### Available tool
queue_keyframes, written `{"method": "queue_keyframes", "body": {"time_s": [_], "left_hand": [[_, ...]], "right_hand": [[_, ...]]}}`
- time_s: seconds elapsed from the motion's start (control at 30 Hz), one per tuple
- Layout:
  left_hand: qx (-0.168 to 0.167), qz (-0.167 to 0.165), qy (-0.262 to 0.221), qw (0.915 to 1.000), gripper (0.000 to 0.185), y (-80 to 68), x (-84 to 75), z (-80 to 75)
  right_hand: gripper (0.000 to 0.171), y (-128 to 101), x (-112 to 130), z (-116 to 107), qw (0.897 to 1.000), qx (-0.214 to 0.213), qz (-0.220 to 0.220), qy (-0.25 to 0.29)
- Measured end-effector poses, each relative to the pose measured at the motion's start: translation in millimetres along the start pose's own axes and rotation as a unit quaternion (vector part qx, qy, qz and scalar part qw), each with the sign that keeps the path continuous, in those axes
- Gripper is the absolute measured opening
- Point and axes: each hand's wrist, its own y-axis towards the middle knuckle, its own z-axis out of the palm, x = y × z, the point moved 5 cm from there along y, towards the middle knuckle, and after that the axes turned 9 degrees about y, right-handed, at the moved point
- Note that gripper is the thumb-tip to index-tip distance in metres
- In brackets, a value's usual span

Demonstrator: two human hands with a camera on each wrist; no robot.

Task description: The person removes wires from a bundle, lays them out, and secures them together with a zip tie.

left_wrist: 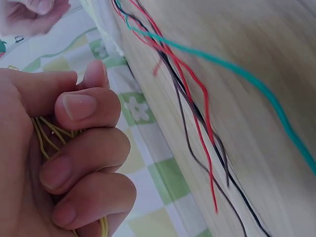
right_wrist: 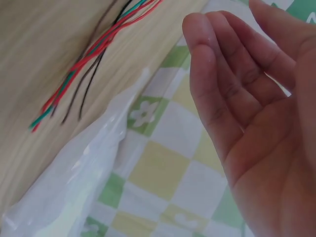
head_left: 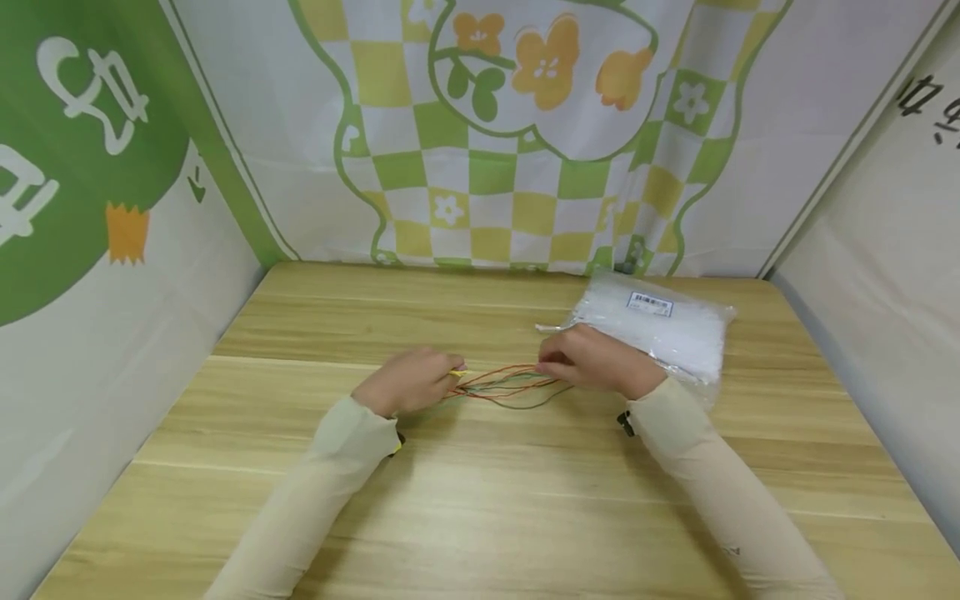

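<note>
My left hand (head_left: 411, 381) grips a small bunch of yellow wires (left_wrist: 104, 226), its fingers curled over them against the palm. Beside it on the wooden table lies a loose bundle of red, green, black and brown wires; a green wire (left_wrist: 237, 69) and a red wire (left_wrist: 206, 101) fan apart in the left wrist view. Over the right end of this bundle is my right hand (head_left: 596, 360). Its fingers are slightly bent, and the right wrist view shows nothing in the palm, with the wire bundle (right_wrist: 94, 52) lying apart from the fingers.
A clear plastic bag (head_left: 648, 333) of white contents, with a barcode label (head_left: 650, 304), lies at the back right, partly behind my right hand. A thin white strip (head_left: 551, 328) sticks out on its left. A checkered curtain (head_left: 510, 179) hangs behind the wooden table (head_left: 480, 517).
</note>
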Motion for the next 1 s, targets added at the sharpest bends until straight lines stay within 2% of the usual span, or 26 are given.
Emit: {"method": "queue_keyframes", "body": {"time_s": [0.27, 0.53, 0.73, 1.0], "left_hand": [[-0.013, 0.016, 0.007, 0.9998, 0.020, 12.5, -12.3, -1.1], [0.000, -0.009, 0.014, 0.9999, 0.031, 18.4, -19.6, 0.6], [0.004, -0.019, 0.007, 0.9998, 0.018, 20.3, -20.9, 0.3], [0.006, -0.032, 0.006, 0.9994, 0.019, 19.5, -23.4, -0.8]], "right_hand": [[0.013, 17, 27, 2, 0.999, -0.010, -0.028, -0.011], [0.023, 28, 55, 2, 0.996, -0.036, -0.072, -0.026], [0.017, 35, 62, 11, 0.992, -0.038, -0.106, -0.050], [0.009, 38, 68, 17, 0.990, -0.046, -0.096, -0.091]]}}
